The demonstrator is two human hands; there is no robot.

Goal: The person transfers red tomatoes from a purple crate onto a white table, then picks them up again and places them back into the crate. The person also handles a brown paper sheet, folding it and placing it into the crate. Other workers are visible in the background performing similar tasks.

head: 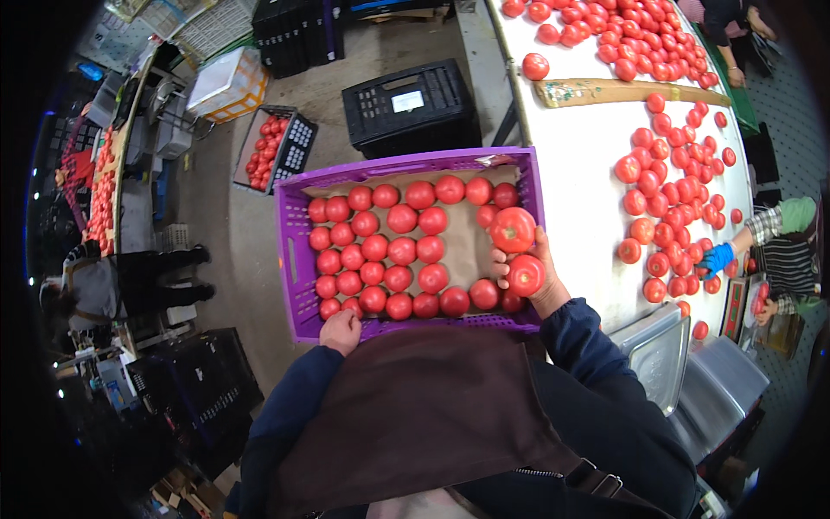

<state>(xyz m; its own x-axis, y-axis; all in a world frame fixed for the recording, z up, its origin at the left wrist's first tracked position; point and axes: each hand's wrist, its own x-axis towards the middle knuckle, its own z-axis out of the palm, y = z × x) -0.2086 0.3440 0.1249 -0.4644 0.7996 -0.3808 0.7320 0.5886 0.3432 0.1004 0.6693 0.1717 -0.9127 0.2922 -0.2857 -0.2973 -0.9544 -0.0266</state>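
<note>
A purple plastic crate (283,259), lined with brown paper, lies before me with rows of red tomatoes (402,250) inside. Bare paper (463,240) shows towards its right end. My right hand (548,276) is at the crate's right end, holding two tomatoes: a large one (512,229) at the fingertips and another (526,275) nearer the palm. On the near rim, towards the left corner, my left hand (341,331) grips the crate, its fingertips beside the nearest tomatoes. What holds the crate up is hidden.
Loose tomatoes (674,194) cover parts of a white table (577,168) at right, crossed by a wooden board (635,93). A co-worker's blue-gloved hand (716,261) reaches among them. Black crates (412,107) and a smaller tomato crate (299,149) stand beyond. Metal containers (720,389) stand at lower right.
</note>
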